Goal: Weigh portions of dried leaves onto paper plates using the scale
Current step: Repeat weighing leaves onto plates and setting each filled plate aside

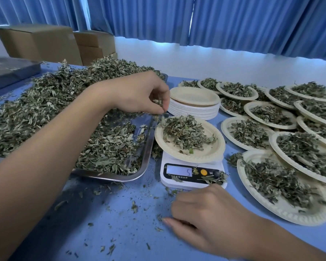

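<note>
A portion is being topped up, it is judged. On the blue table (120,223), the dried leaves (45,102) are heaped in a steel tray (143,161) towards the left edge. Filled plates (271,206) are crowded along the right edge, and a stack of empty plates (194,108) is set behind the scale (169,182). The paper plate (177,155) being weighed is carried on the scale near the front edge. A 5 is shown on the display (179,170); the rest cannot be read. A small, checked release is called for next. The left hand (137,93) is held over the plate's far rim, a few leaves pinched in downturned fingertips. The right hand (213,211) is rested before the scale, loosely curled, nothing seen in it.
</note>
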A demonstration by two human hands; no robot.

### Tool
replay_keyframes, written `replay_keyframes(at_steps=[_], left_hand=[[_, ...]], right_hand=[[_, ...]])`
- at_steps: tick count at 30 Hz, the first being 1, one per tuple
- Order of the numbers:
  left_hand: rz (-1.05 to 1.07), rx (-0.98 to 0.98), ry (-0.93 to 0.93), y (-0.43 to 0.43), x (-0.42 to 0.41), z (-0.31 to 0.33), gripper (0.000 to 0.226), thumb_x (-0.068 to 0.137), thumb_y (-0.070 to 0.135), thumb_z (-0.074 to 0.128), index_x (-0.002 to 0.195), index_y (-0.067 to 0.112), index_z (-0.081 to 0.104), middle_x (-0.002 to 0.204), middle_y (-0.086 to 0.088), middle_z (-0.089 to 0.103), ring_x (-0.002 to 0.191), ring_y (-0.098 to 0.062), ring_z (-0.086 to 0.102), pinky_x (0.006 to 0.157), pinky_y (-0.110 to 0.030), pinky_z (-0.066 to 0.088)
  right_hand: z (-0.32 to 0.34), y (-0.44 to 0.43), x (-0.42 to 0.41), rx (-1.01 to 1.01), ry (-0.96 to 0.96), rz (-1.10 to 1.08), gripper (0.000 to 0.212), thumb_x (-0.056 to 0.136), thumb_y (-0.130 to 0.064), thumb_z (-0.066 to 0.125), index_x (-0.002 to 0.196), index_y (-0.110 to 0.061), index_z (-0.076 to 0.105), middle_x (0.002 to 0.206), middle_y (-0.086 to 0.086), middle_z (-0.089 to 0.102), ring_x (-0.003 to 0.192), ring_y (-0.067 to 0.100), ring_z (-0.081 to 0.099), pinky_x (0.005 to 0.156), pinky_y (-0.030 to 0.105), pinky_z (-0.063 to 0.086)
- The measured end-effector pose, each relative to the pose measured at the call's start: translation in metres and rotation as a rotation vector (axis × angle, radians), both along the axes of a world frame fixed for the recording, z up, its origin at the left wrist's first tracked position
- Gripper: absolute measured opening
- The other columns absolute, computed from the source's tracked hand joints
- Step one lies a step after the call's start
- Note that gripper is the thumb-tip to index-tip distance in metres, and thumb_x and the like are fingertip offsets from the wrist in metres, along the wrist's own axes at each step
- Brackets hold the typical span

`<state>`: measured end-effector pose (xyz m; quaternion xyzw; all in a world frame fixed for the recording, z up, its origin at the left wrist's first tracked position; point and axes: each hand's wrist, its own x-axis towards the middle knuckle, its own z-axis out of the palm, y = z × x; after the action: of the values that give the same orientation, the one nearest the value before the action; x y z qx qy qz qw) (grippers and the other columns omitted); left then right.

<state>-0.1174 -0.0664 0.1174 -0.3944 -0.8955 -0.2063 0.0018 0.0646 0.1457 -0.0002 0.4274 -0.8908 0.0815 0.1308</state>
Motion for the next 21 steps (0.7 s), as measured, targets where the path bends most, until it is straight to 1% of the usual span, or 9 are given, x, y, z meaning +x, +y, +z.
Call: replay_keyframes(at_steps=[4,6,8,11,14,16,17,19,21], left_hand=[[-0.134,0.134,-0.155,0.019,0.015,-0.005,0.012,0.087,0.013,0.078,0.098,0.014,0.074,0.094,0.001,0.076,0.087,-0.015,0.073,0.084,-0.03,0.058],[-0.192,0.113,-0.213,0.025,0.018,-0.007,0.017,0.087,0.017,0.079,0.103,0.012,0.074,0.099,0.001,0.076,0.093,-0.015,0.073,0.089,-0.029,0.057],[-0.181,0.133,-0.212,0.024,0.017,-0.006,0.017,0.089,0.025,0.077,0.104,0.015,0.074,0.099,0.005,0.076,0.093,-0.012,0.072,0.088,-0.025,0.057],[-0.07,0.128,-0.121,0.014,0.007,-0.004,0.015,0.094,0.034,0.069,0.1,0.021,0.074,0.088,0.006,0.075,0.081,-0.011,0.071,0.078,-0.028,0.057],[0.067,-0.143,-0.092,0.0,-0.009,-0.009,0.014,0.096,0.038,0.064,0.099,0.026,0.071,0.083,0.005,0.073,0.074,-0.011,0.069,0.067,-0.026,0.052],[0.165,-0.392,-0.183,-0.009,-0.02,-0.019,0.014,0.094,0.038,0.068,0.099,0.026,0.069,0.087,-0.001,0.073,0.067,-0.012,0.068,0.06,-0.023,0.053],[0.213,-0.494,-0.235,-0.012,-0.025,-0.025,0.016,0.091,0.039,0.071,0.098,0.025,0.068,0.091,-0.005,0.072,0.068,-0.018,0.068,0.06,-0.028,0.056],[0.3,-0.601,-0.29,-0.016,-0.031,-0.037,0.025,0.083,0.041,0.08,0.097,0.024,0.068,0.096,-0.005,0.068,0.077,-0.024,0.066,0.065,-0.035,0.06],[0.343,-0.594,-0.313,-0.017,-0.033,-0.043,0.029,0.079,0.043,0.083,0.096,0.024,0.069,0.097,-0.002,0.065,0.081,-0.022,0.063,0.062,-0.033,0.061]], right_hand=[[-0.001,0.0,0.0,-0.001,-0.004,-0.007,0.039,0.105,-0.04,0.053,0.07,-0.026,0.042,0.063,-0.008,0.038,0.053,0.016,0.035,0.043,0.035,0.038],[-0.001,0.001,0.0,-0.002,-0.012,-0.009,0.04,0.105,-0.041,0.052,0.07,-0.024,0.045,0.064,-0.008,0.04,0.053,0.017,0.037,0.044,0.036,0.039],[-0.002,0.001,0.0,-0.006,-0.008,-0.011,0.039,0.105,-0.04,0.052,0.07,-0.024,0.047,0.064,-0.008,0.04,0.053,0.017,0.038,0.043,0.037,0.038],[-0.002,0.001,0.0,-0.011,-0.001,-0.008,0.039,0.105,-0.04,0.053,0.07,-0.024,0.046,0.065,-0.008,0.037,0.053,0.018,0.037,0.043,0.036,0.037],[-0.003,0.001,0.0,-0.011,0.003,-0.008,0.038,0.105,-0.04,0.053,0.07,-0.024,0.048,0.065,-0.008,0.038,0.054,0.017,0.037,0.043,0.035,0.037],[-0.004,0.001,0.0,-0.006,0.007,-0.01,0.039,0.104,-0.04,0.054,0.07,-0.024,0.047,0.064,-0.008,0.04,0.054,0.017,0.037,0.044,0.035,0.037],[-0.004,0.001,-0.001,-0.002,0.008,-0.01,0.039,0.104,-0.04,0.054,0.07,-0.024,0.047,0.064,-0.008,0.04,0.054,0.017,0.037,0.044,0.036,0.037],[-0.004,0.002,-0.001,0.005,0.006,-0.012,0.039,0.104,-0.04,0.054,0.07,-0.024,0.046,0.064,-0.007,0.041,0.054,0.017,0.039,0.045,0.036,0.037],[-0.005,0.002,-0.001,0.005,0.0,-0.01,0.039,0.104,-0.04,0.054,0.07,-0.024,0.046,0.065,-0.007,0.042,0.055,0.019,0.041,0.045,0.037,0.038]])
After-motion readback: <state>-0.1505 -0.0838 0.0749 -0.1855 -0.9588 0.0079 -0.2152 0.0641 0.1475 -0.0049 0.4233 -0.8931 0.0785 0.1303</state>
